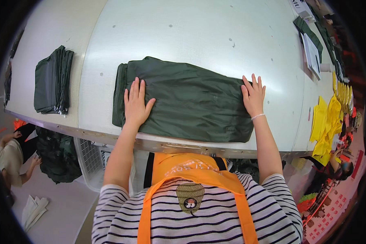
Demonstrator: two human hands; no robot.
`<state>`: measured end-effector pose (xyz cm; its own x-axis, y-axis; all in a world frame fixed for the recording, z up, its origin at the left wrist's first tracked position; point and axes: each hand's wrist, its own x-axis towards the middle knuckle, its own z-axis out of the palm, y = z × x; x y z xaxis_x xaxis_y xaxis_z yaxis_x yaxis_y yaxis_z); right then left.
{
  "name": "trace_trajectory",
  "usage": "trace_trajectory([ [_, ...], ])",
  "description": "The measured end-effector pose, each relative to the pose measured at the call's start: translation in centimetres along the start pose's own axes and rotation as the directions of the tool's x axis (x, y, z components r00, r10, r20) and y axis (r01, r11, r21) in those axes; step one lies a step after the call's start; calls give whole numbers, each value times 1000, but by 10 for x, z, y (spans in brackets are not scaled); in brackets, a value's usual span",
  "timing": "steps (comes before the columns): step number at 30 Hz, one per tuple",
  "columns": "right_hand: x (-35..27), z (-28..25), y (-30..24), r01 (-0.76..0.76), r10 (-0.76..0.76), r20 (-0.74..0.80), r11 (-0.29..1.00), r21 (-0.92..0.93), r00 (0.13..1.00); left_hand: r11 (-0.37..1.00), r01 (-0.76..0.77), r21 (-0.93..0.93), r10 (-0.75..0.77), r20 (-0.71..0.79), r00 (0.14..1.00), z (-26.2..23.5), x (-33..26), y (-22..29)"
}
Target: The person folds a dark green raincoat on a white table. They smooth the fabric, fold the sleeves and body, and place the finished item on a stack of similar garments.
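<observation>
Beneath left hand (137, 106) and against right hand (254, 98) lies dark green fabric (195, 101).

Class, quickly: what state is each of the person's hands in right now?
Left hand: open, laid flat on the dark green, oblong folded fabric, gripping nothing.
Right hand: open, at the fabric's right end, gripping nothing.
</observation>
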<state>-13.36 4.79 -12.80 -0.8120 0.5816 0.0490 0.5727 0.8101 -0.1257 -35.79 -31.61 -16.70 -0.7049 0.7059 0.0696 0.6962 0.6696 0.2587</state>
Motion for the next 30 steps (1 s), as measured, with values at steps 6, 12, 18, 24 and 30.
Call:
trace_trajectory([
  [6,-3,46,45,-139,166,-90,957,256,982,999,-41,27,40,20,999,-3,7,-2],
  [12,-96,24,46,-486,511,218,478,732,831,971,-189,-146,196,33,980,-52,14,131],
  [18,-102,12,33,-394,380,236,418,819,894,970,-143,-196,137,-43,990,22,8,181],
  [24,-108,-70,11,-147,67,131,517,843,989,873,-225,-433,240,-21,971,44,12,148],
  [30,-43,-201,-165,-290,-195,369,340,895,909,-417,429,-801,281,335,899,-9,-11,152],
])
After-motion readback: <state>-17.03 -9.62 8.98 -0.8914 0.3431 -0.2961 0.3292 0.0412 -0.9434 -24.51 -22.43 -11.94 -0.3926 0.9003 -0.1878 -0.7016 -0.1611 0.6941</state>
